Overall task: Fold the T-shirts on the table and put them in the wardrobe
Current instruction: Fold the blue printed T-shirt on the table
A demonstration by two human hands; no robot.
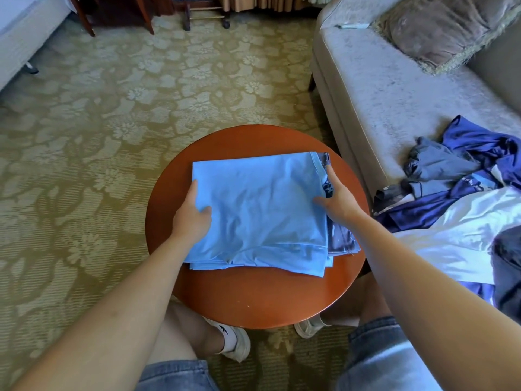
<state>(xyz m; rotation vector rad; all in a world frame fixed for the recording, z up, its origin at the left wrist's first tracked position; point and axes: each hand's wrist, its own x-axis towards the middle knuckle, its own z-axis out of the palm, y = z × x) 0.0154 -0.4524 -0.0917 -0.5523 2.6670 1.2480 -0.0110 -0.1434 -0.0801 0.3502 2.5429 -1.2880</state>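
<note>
Round worktop [253,300] sits right over the knees: glossy red-brown wood, slick surface. On it a folded blue T-shirt [262,210], thin soft knit, roughly square with a few creases and a loose near hem, stacked on a dark shirt [341,238] with a pale print that sticks out along the right side. Left hand [191,215] grips the blue edge, thumb on top, fingers [194,187] curled at the side. Right hand [338,198] has its thumb on the blue cloth and its fingers [330,173] along the dark shirt's edge; can't tell if they hook under. Risks as I read it: the two layers aren't aligned, so an uneven lift could let the lower one slide out or the folds sag open in the unsupported middle, and slick wood gives no grip to correct against. Further right, a heap of unfolded clothes [465,179] (shiny blue, grey, white) lies on the plush grey sofa [380,88], so there's more to fold. Beyond that is floral carpet [112,108] – no wardrobe in view.
</note>
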